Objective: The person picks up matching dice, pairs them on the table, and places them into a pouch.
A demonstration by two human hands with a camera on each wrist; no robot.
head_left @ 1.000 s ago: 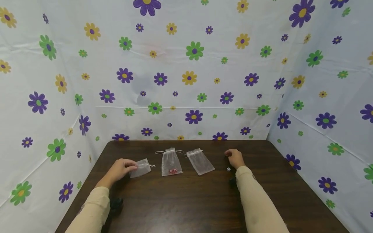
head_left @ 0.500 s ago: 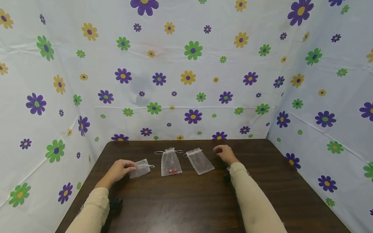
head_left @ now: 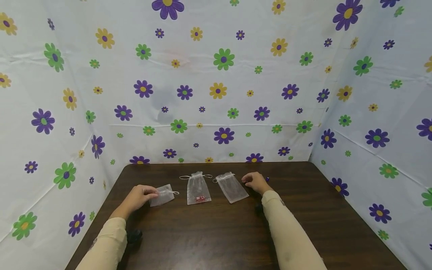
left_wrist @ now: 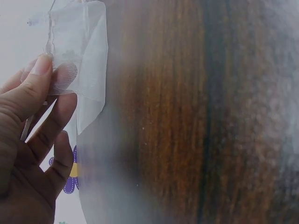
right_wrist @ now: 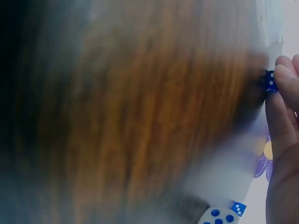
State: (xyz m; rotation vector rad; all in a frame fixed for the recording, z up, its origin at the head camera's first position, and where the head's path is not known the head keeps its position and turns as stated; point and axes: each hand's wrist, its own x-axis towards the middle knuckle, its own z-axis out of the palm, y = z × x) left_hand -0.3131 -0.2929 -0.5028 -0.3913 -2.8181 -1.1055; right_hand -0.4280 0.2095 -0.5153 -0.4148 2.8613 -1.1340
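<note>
1. A blue die (right_wrist: 271, 81) is pinched between the thumb and fingertip of the right hand (head_left: 257, 182), to the right of the middle pouch (head_left: 198, 187), the landmark here.
2. That hand is just past the right pouch (head_left: 232, 187), which lies flat and slanted immediately right of the middle pouch.
3. The left hand (head_left: 140, 197), left of the middle pouch and well apart from the right hand, has thumb and fingers clamped on the left pouch (head_left: 163, 195); its other fingers bend loosely.
4. Inside the middle pouch, at its near end, sit red dice (head_left: 200, 198).
5. Farther right of the middle pouch, beyond the right hand, is a second blue die (head_left: 267, 179); the right wrist view also shows a white die (right_wrist: 218, 217) with blue spots.
6. Under the middle pouch stretches a dark wood-grain table (head_left: 202, 240).
7. Behind it, and to both sides, hangs white cloth (head_left: 195, 75) printed with purple, green and yellow flowers.
</note>
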